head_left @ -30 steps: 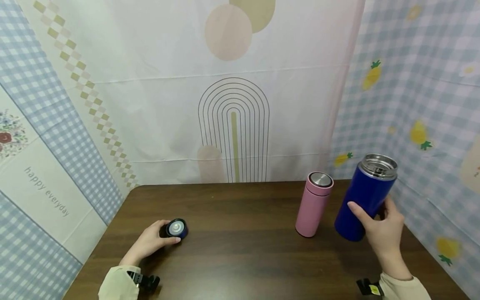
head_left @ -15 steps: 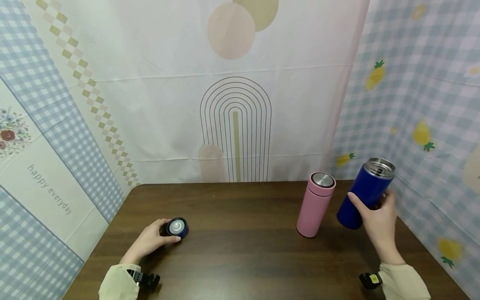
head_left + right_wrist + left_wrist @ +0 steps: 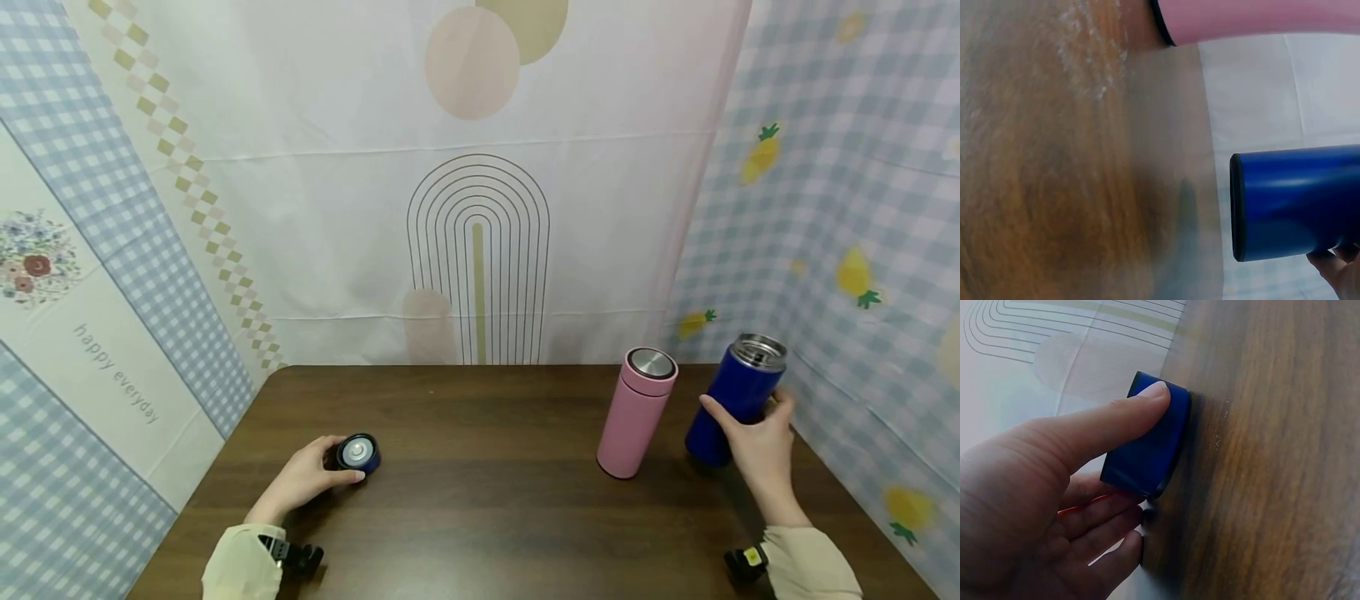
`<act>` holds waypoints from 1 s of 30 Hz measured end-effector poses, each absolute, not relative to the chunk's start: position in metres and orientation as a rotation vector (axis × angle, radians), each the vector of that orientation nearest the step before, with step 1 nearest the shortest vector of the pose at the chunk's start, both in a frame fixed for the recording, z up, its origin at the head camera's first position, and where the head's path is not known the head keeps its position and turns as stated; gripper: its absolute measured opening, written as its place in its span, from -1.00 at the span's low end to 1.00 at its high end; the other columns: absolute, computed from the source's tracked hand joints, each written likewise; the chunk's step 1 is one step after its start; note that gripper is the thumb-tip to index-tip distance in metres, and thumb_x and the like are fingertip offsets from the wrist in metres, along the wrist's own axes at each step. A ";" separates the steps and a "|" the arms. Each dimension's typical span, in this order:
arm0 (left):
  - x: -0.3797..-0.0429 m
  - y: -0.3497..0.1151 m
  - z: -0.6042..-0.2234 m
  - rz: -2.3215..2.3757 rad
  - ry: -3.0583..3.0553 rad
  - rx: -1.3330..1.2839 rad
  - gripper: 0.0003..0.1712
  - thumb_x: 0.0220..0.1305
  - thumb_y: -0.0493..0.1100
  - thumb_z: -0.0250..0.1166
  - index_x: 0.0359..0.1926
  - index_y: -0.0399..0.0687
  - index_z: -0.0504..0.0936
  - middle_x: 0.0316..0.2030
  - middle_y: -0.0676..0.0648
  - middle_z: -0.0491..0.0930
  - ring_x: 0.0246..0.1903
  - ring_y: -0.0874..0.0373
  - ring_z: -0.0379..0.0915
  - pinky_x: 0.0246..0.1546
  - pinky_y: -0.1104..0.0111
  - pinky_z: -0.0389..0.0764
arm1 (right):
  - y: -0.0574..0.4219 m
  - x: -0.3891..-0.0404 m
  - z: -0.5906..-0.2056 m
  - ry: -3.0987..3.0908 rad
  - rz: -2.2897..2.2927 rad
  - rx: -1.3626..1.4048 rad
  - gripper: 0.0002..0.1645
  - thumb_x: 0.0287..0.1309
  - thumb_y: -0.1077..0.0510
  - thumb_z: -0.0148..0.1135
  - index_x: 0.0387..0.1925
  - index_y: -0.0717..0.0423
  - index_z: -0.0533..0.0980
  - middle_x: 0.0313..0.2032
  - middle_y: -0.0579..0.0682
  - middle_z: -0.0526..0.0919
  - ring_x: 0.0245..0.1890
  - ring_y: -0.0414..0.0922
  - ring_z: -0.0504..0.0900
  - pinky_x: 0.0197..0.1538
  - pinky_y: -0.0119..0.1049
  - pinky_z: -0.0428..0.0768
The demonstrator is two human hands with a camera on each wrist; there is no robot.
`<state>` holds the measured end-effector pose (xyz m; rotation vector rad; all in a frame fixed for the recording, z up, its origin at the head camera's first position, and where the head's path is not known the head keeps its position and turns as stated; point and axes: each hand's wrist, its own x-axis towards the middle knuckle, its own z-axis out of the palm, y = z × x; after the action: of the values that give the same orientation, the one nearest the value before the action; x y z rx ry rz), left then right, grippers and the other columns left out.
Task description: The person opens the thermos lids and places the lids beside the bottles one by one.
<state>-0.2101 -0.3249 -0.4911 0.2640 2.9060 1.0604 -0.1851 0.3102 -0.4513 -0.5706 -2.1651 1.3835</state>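
Observation:
At the table's left side, my left hand (image 3: 302, 477) pinches a blue bottle lid (image 3: 358, 453) between thumb and fingers. The lid's pale inner side faces up, and its base is at the tabletop in the left wrist view. On the right, my right hand (image 3: 759, 446) grips a blue thermos bottle (image 3: 738, 392) round its body. The mouth is uncapped and shows a steel rim. In the right wrist view the blue thermos's black base (image 3: 1238, 209) appears a little above the tabletop. Most of the right hand lies outside that view.
A pink thermos bottle (image 3: 635, 417) with a steel-topped lid stands just left of the blue one. The brown wooden table (image 3: 480, 483) ends at a white patterned cloth (image 3: 345, 233) behind. A checked cloth (image 3: 862, 350) hangs close on the right.
My right hand has moved the blue thermos farther back and lowered it toward the table. The left hand stays on the lid. The head view has shifted slightly.

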 end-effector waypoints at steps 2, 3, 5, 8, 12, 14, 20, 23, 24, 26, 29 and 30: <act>-0.210 -0.325 -0.491 1.070 2.905 0.264 -0.09 0.02 0.13 0.59 0.24 -0.36 0.50 0.15 -0.30 0.55 0.17 -0.24 0.45 0.15 -0.12 0.45 | 0.312 -0.187 -0.453 -2.184 1.377 -0.573 0.27 0.06 -0.22 0.49 0.52 -0.01 -0.13 0.41 0.33 0.27 0.32 0.30 0.34 0.29 0.29 0.30; -0.211 -0.325 -0.491 1.073 2.905 0.265 -0.09 0.02 0.13 0.59 0.24 -0.36 0.50 0.15 -0.30 0.55 0.17 -0.23 0.46 0.15 -0.12 0.45 | 0.313 -0.187 -0.454 -2.191 1.374 -0.574 0.28 0.06 -0.22 0.49 0.53 0.00 -0.15 0.41 0.34 0.25 0.33 0.31 0.33 0.29 0.29 0.29; -0.211 -0.325 -0.491 1.075 2.907 0.263 -0.09 0.03 0.13 0.58 0.24 -0.37 0.50 0.15 -0.30 0.55 0.16 -0.23 0.46 0.14 -0.12 0.45 | 0.314 -0.188 -0.457 -2.201 1.369 -0.581 0.30 0.06 -0.22 0.49 0.53 0.01 -0.17 0.43 0.35 0.23 0.34 0.33 0.30 0.30 0.31 0.27; -0.212 -0.325 -0.491 1.074 2.910 0.261 -0.09 0.03 0.13 0.58 0.24 -0.37 0.50 0.14 -0.30 0.55 0.15 -0.22 0.47 0.13 -0.12 0.46 | 0.316 -0.189 -0.460 -2.206 1.367 -0.592 0.32 0.06 -0.21 0.49 0.54 0.02 -0.19 0.43 0.39 0.20 0.35 0.36 0.28 0.31 0.31 0.25; -0.211 -0.325 -0.491 1.066 2.908 0.249 -0.09 0.03 0.13 0.58 0.24 -0.37 0.50 0.14 -0.30 0.55 0.14 -0.22 0.48 0.11 -0.11 0.47 | 0.317 -0.189 -0.463 -2.211 1.375 -0.601 0.34 0.06 -0.20 0.49 0.54 0.02 -0.23 0.43 0.41 0.17 0.35 0.37 0.26 0.32 0.31 0.23; -0.211 -0.325 -0.491 1.066 2.905 0.247 -0.09 0.02 0.13 0.58 0.24 -0.36 0.50 0.14 -0.29 0.56 0.14 -0.21 0.48 0.11 -0.11 0.48 | 0.317 -0.188 -0.464 -2.215 1.380 -0.604 0.34 0.07 -0.19 0.49 0.54 0.03 -0.24 0.43 0.41 0.16 0.36 0.38 0.25 0.32 0.32 0.22; -0.211 -0.324 -0.492 1.072 2.911 0.250 -0.09 0.02 0.13 0.58 0.24 -0.36 0.50 0.15 -0.29 0.55 0.15 -0.22 0.47 0.13 -0.11 0.46 | 0.318 -0.186 -0.468 -2.212 1.408 -0.624 0.32 0.07 -0.20 0.49 0.52 0.01 -0.22 0.43 0.35 0.17 0.36 0.33 0.25 0.32 0.30 0.22; -0.210 -0.323 -0.492 1.078 2.910 0.242 -0.09 0.04 0.12 0.57 0.25 -0.37 0.49 0.15 -0.30 0.54 0.16 -0.23 0.46 0.13 -0.12 0.46 | 0.318 -0.187 -0.468 -2.207 1.427 -0.617 0.33 0.07 -0.21 0.48 0.52 0.00 -0.24 0.44 0.36 0.15 0.37 0.33 0.24 0.33 0.29 0.21; -0.211 -0.323 -0.492 1.082 2.907 0.239 -0.09 0.04 0.12 0.57 0.25 -0.37 0.49 0.16 -0.30 0.54 0.16 -0.23 0.46 0.13 -0.12 0.46 | 0.318 -0.187 -0.467 -2.208 1.431 -0.613 0.34 0.07 -0.22 0.48 0.53 0.00 -0.26 0.44 0.38 0.14 0.37 0.34 0.23 0.33 0.30 0.20; -0.211 -0.323 -0.492 1.086 2.904 0.237 -0.09 0.04 0.12 0.57 0.25 -0.38 0.49 0.16 -0.30 0.54 0.16 -0.22 0.46 0.13 -0.11 0.46 | 0.318 -0.188 -0.467 -2.205 1.438 -0.608 0.36 0.07 -0.22 0.48 0.53 -0.02 -0.28 0.44 0.39 0.13 0.38 0.36 0.21 0.34 0.31 0.19; -0.210 -0.323 -0.492 1.088 2.902 0.237 -0.09 0.04 0.12 0.57 0.25 -0.38 0.49 0.16 -0.30 0.54 0.16 -0.23 0.45 0.14 -0.12 0.45 | 0.318 -0.188 -0.468 -2.211 1.446 -0.609 0.39 0.07 -0.21 0.49 0.54 -0.05 -0.32 0.45 0.41 0.11 0.39 0.37 0.18 0.35 0.32 0.17; -0.210 -0.324 -0.492 1.085 2.902 0.238 -0.09 0.04 0.12 0.57 0.25 -0.38 0.49 0.16 -0.31 0.54 0.17 -0.24 0.45 0.14 -0.12 0.45 | 0.318 -0.189 -0.468 -2.213 1.447 -0.612 0.40 0.07 -0.21 0.49 0.54 -0.06 -0.33 0.45 0.41 0.10 0.40 0.38 0.18 0.36 0.33 0.16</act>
<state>-0.2101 -0.3236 -0.4924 0.2384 2.9024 1.0848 -0.1886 0.3182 -0.4681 -0.6120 -2.2129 1.4469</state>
